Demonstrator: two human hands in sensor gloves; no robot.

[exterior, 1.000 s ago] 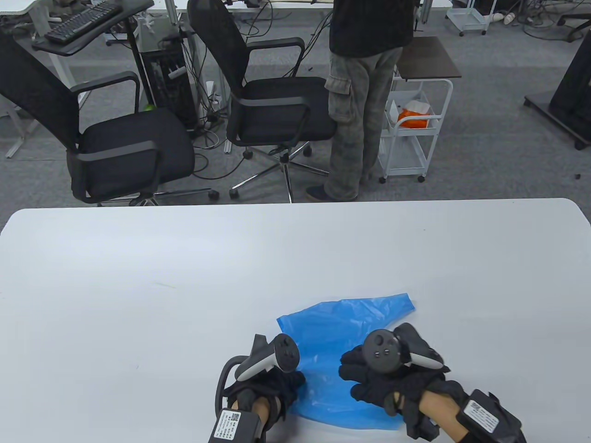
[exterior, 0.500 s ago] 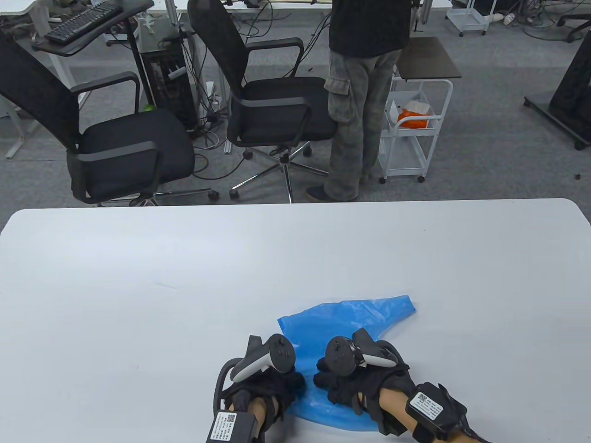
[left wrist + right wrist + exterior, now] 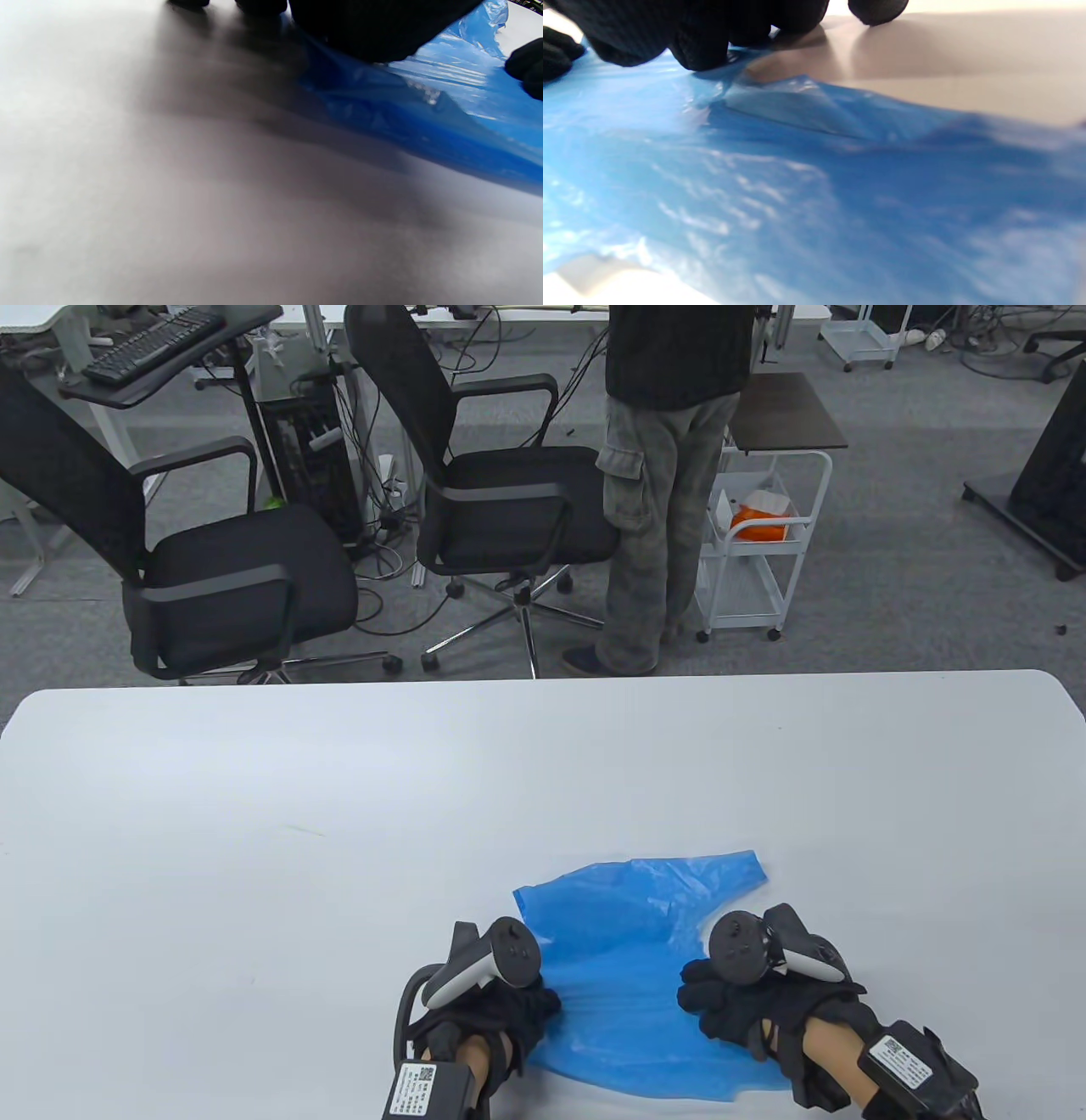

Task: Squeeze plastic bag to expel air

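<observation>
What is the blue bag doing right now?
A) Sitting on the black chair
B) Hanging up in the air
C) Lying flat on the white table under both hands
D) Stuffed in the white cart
C: the blue bag lies spread on the white table, with the left hand on its left edge and the right hand on its right side.

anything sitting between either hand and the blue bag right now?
Nothing visible. Both the left hand and the right hand already rest directly on the blue bag, which lies flat on the white table; the left at its left edge, the right on its right side.
</observation>
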